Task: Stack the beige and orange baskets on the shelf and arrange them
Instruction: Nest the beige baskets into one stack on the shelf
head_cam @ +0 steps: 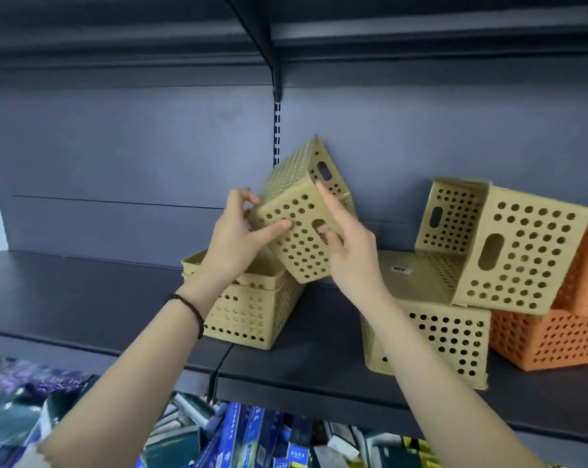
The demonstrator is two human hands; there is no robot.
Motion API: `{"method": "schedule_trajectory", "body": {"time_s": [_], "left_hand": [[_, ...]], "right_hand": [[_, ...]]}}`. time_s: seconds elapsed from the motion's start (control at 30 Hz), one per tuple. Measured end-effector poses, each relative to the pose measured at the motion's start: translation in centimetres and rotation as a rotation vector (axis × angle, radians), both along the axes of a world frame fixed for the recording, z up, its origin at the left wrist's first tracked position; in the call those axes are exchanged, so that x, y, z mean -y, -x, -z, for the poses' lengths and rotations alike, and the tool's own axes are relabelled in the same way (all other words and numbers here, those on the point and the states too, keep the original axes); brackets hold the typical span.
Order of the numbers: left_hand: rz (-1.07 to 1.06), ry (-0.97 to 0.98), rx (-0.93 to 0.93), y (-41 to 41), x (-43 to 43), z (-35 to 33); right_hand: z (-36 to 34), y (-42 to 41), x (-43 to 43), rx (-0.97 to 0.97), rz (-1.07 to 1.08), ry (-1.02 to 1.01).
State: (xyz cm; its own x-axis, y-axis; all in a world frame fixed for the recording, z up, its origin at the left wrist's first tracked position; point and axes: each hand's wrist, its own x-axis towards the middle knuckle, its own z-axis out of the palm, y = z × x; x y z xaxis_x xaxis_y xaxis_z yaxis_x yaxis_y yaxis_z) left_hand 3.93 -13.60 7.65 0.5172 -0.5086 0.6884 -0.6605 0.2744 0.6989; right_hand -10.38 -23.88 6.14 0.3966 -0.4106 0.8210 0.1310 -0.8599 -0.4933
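Observation:
A beige perforated basket (pixel 302 204) is tilted in the air above the dark shelf (pixel 83 298). My left hand (pixel 238 238) grips its left edge. My right hand (pixel 346 244) has fingers hooked in its handle slot. Below them a stack of nested beige baskets (pixel 252 312) stands upright on the shelf. To the right, an upturned beige basket (pixel 448 336) carries another beige basket (pixel 508 248) lying on its side. Orange baskets (pixel 556 336) sit at the far right, one on top of another.
A dark back panel with a slotted upright (pixel 277 133) stands behind the baskets, and another shelf hangs overhead. Blue and dark packaged goods (pixel 245 437) fill the level below. The shelf's left half holds nothing.

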Motion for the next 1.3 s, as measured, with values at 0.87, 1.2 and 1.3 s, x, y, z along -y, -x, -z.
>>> {"method": "schedule_trajectory", "body": {"time_s": [0.87, 1.2, 1.3], "left_hand": [[0.049, 0.082, -0.346, -7.7, -4.3, 2.3], [0.042, -0.111, -0.164, -8.6, -4.7, 2.9], [0.112, -0.158, -0.139, -8.8, -5.3, 3.2]], "right_hand": [[2.8, -6.3, -2.6, -0.039, -0.321, -0.425], [5.3, -7.1, -1.8, -0.068, -0.305, -0.403], [5.2, -7.4, -2.0, -0.069, -0.308, -0.394]]}}
